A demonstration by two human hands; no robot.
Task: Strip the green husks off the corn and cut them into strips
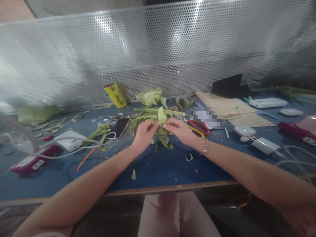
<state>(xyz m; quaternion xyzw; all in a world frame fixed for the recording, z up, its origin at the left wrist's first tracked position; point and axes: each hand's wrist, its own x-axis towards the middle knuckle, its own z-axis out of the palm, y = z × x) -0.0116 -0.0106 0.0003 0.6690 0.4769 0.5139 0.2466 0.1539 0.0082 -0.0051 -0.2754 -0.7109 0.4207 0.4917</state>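
Note:
A pale yellow-green leaf stands up between my two hands over the blue table. My left hand pinches it from the left with thumb and fingertips. From the right, my right hand pinches it too, a beaded bracelet at its wrist. Limp green leaves hang below my fingers. Long green stalks lie just behind, and farther back rests a crumpled leafy piece. Scissors with red and yellow handles lie beside my right hand, their blades partly covered.
A black phone lies left of my left hand. A tilted yellow tube leans near the perforated metal screen. Cables, a white device and purple power strips are left; cardboard and white chargers are right.

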